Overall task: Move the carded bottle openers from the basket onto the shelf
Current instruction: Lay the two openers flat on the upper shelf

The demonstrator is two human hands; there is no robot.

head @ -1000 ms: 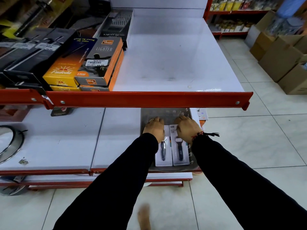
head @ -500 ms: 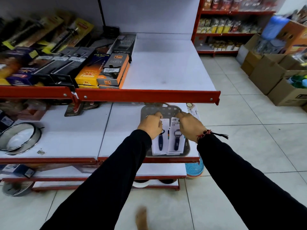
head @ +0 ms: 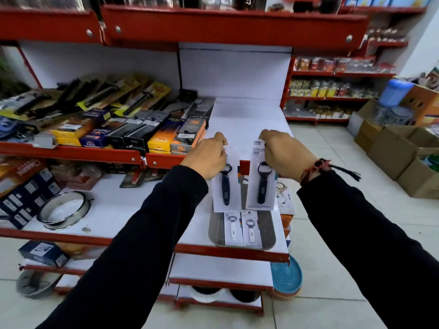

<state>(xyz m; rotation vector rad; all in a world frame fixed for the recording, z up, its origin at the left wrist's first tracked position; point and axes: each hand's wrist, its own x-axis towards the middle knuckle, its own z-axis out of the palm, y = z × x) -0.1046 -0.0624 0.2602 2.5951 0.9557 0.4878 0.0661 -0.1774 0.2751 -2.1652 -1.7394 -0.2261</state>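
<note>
White-carded bottle openers pinched in both hands' fingers

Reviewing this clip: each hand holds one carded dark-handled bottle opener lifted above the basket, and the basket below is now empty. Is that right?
Not quite. The left hand and right hand each hold a dark-handled opener card, but the head view shows the basket is not empty: two white-handled opener cards lie in it.

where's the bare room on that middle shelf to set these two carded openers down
Bare white shelf runs from the boxed lighters rightward to the shelf's open end, back to the white panel. Left of that is packed with boxes. The left hand and right hand each hold a carded opener before it.
</note>
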